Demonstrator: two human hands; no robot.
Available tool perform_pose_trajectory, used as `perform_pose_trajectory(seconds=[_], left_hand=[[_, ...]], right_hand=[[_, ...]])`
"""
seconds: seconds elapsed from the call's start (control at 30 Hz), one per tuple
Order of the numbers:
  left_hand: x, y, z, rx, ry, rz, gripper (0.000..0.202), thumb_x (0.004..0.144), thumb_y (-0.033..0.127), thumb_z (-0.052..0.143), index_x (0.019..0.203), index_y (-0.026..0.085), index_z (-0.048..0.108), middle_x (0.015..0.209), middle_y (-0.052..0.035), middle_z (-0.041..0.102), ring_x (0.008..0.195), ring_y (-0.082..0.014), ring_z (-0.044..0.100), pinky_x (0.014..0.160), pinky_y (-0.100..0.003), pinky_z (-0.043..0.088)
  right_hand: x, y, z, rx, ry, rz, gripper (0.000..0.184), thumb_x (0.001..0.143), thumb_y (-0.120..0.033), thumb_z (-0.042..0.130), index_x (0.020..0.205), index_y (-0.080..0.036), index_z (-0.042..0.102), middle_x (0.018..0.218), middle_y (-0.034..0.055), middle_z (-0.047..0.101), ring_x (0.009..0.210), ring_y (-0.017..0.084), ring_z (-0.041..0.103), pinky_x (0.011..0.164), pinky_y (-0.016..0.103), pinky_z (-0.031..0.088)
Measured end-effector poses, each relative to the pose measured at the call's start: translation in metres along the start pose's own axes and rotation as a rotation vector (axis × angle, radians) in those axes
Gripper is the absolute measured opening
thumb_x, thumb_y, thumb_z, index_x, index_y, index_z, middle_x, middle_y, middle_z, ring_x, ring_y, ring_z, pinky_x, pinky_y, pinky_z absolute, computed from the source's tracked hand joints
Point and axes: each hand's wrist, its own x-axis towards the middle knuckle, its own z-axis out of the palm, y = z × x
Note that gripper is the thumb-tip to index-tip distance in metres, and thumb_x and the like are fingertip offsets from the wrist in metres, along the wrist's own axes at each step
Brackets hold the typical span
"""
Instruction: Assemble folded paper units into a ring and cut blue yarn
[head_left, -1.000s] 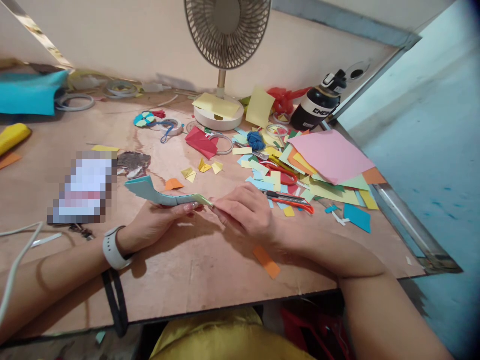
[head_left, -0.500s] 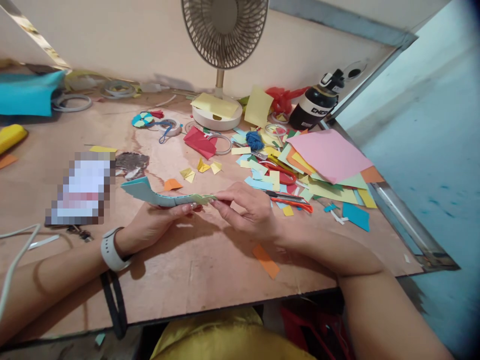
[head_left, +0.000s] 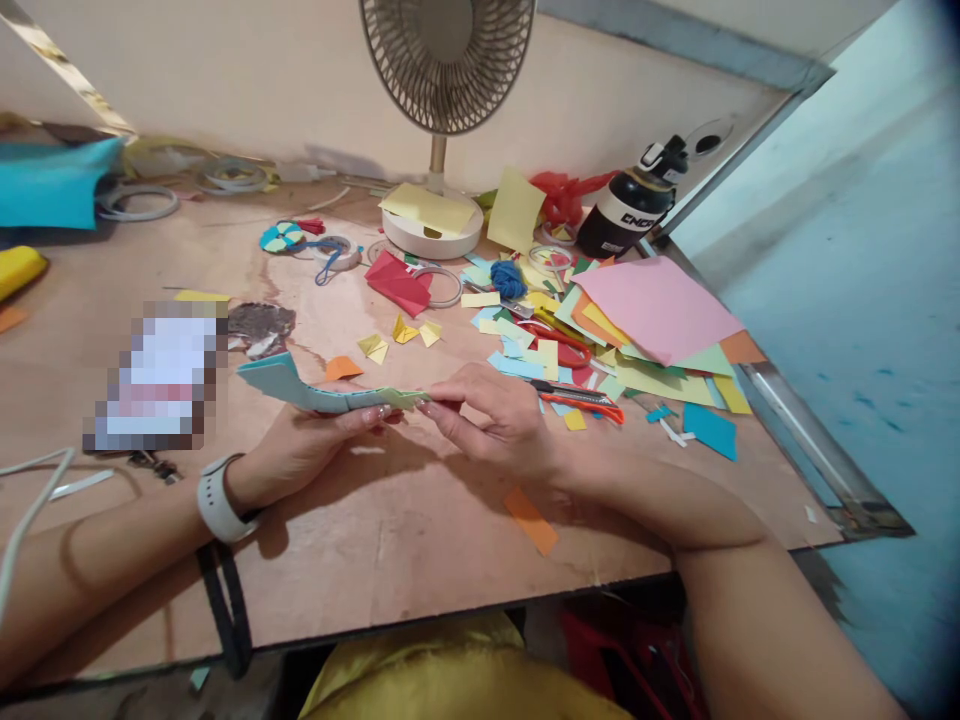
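Note:
Above the table's middle I hold a curved strip of folded paper (head_left: 330,399), light blue at the left and pale green at its right end. My left hand (head_left: 322,440) grips it from below, thumb along the near side. At the green end, my right hand (head_left: 487,415) pinches the tip between thumb and fingers. An orange paper rectangle (head_left: 532,520) lies on the table below my right hand. Just beyond the strip are a small orange paper piece (head_left: 344,367) and several little folded yellow papers (head_left: 405,330).
A cutter (head_left: 581,398), red-handled scissors (head_left: 562,345) and paper scraps lie right of my hands, beside stacked coloured sheets (head_left: 664,305). Behind stand a fan (head_left: 435,225) and a black bottle (head_left: 626,215). A blurred phone-like object (head_left: 161,380) is at the left.
My hands and the paper strip keep nearly the same pose. The whole view has shifted very slightly.

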Motion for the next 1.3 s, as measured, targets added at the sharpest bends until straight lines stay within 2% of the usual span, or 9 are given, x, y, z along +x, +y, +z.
perform_pose_trajectory(seconds=[0.13, 0.37, 0.53, 0.73, 0.9, 1.07, 1.17, 1.3], left_hand=[[0.0, -0.004, -0.003, -0.019, 0.004, -0.038, 0.021, 0.082, 0.041, 0.091, 0.096, 0.025, 0.088, 0.1, -0.0079, 0.085, 0.088, -0.022, 0.08, 0.076, -0.026, 0.066], [-0.002, -0.008, -0.005, -0.011, -0.001, -0.026, 0.016, 0.085, 0.037, 0.089, 0.097, 0.025, 0.087, 0.097, -0.0065, 0.085, 0.085, -0.0193, 0.078, 0.074, -0.024, 0.064], [-0.001, -0.006, -0.004, -0.007, 0.009, -0.017, 0.02, 0.083, 0.039, 0.09, 0.096, 0.024, 0.088, 0.099, -0.0086, 0.085, 0.086, -0.0218, 0.079, 0.075, -0.027, 0.066], [0.0, -0.004, -0.002, -0.01, -0.037, 0.016, 0.018, 0.084, 0.04, 0.089, 0.097, 0.026, 0.088, 0.099, -0.0067, 0.086, 0.087, -0.0192, 0.079, 0.078, -0.024, 0.065], [-0.003, 0.007, 0.008, 0.056, -0.059, -0.002, 0.017, 0.086, 0.04, 0.088, 0.092, 0.025, 0.088, 0.087, -0.0057, 0.084, 0.073, -0.0163, 0.075, 0.066, -0.022, 0.061], [-0.004, 0.01, 0.013, 0.035, -0.085, -0.002, 0.022, 0.087, 0.042, 0.086, 0.095, 0.022, 0.086, 0.088, -0.0068, 0.084, 0.07, -0.016, 0.074, 0.062, -0.022, 0.061], [-0.003, 0.004, 0.012, -0.067, -0.046, -0.021, 0.03, 0.091, 0.051, 0.08, 0.103, 0.024, 0.084, 0.088, -0.0055, 0.083, 0.069, -0.0166, 0.076, 0.059, -0.023, 0.062], [-0.002, 0.003, 0.012, -0.037, 0.04, 0.008, 0.029, 0.094, 0.05, 0.077, 0.088, 0.022, 0.081, 0.078, -0.0034, 0.081, 0.062, -0.0147, 0.073, 0.054, -0.02, 0.058]], right_hand=[[0.003, -0.001, -0.004, -0.055, -0.051, -0.032, 0.012, 0.104, -0.022, 0.063, 0.106, -0.02, 0.075, 0.084, 0.0032, 0.077, 0.075, 0.014, 0.07, 0.068, 0.028, 0.056], [-0.001, 0.002, -0.002, -0.168, -0.019, -0.157, 0.013, 0.102, -0.02, 0.065, 0.111, -0.021, 0.074, 0.086, 0.0039, 0.078, 0.076, 0.016, 0.071, 0.068, 0.03, 0.056], [-0.002, 0.001, -0.001, -0.111, -0.035, -0.058, 0.013, 0.103, -0.023, 0.064, 0.108, -0.021, 0.075, 0.085, 0.0034, 0.078, 0.075, 0.014, 0.071, 0.069, 0.029, 0.057], [0.002, 0.0, -0.003, 0.041, -0.045, 0.017, 0.012, 0.102, -0.023, 0.066, 0.105, -0.019, 0.077, 0.083, 0.0032, 0.077, 0.075, 0.013, 0.07, 0.07, 0.026, 0.058], [0.003, -0.004, -0.003, 0.097, -0.091, 0.164, 0.013, 0.101, -0.022, 0.067, 0.102, -0.02, 0.08, 0.087, 0.0039, 0.08, 0.077, 0.014, 0.072, 0.073, 0.028, 0.06], [0.002, 0.002, 0.002, 0.256, -0.104, 0.466, 0.014, 0.097, -0.031, 0.074, 0.099, -0.021, 0.084, 0.087, 0.0029, 0.08, 0.072, 0.012, 0.072, 0.065, 0.025, 0.058], [0.0, 0.006, 0.004, 0.334, -0.112, 0.581, 0.016, 0.094, -0.034, 0.076, 0.101, -0.021, 0.084, 0.087, 0.0028, 0.081, 0.071, 0.012, 0.071, 0.063, 0.024, 0.057], [-0.002, 0.005, 0.005, 0.466, -0.151, 0.725, 0.025, 0.095, -0.038, 0.074, 0.108, -0.017, 0.079, 0.078, 0.0004, 0.076, 0.061, 0.01, 0.067, 0.057, 0.022, 0.055]])
